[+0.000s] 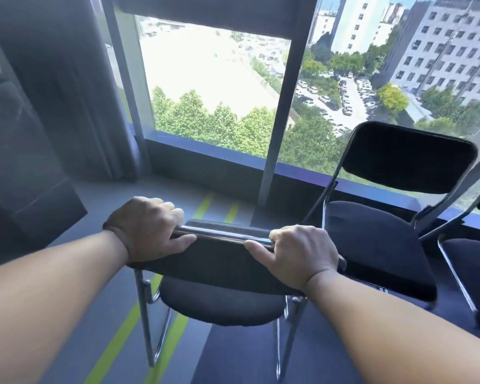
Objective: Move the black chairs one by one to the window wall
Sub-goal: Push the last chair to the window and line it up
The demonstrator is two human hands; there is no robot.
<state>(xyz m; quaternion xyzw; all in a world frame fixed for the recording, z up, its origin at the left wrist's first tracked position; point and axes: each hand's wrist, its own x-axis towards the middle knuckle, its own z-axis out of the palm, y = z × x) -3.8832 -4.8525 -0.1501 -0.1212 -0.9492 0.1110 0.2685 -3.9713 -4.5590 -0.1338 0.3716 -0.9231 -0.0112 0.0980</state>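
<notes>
We face a tall glass window wall over grey flooring with green stripes. Fingers of our left hand and right hand curl tight around the chrome top rail of a black padded metal-framed chair, near the glass; its feet possibly touch the floor. A second black folding chair stands just beside.

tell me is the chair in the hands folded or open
Open: the held chair's seat lies flat under the backrest, legs spread. Left hand and right hand each hold its top rail.
</notes>
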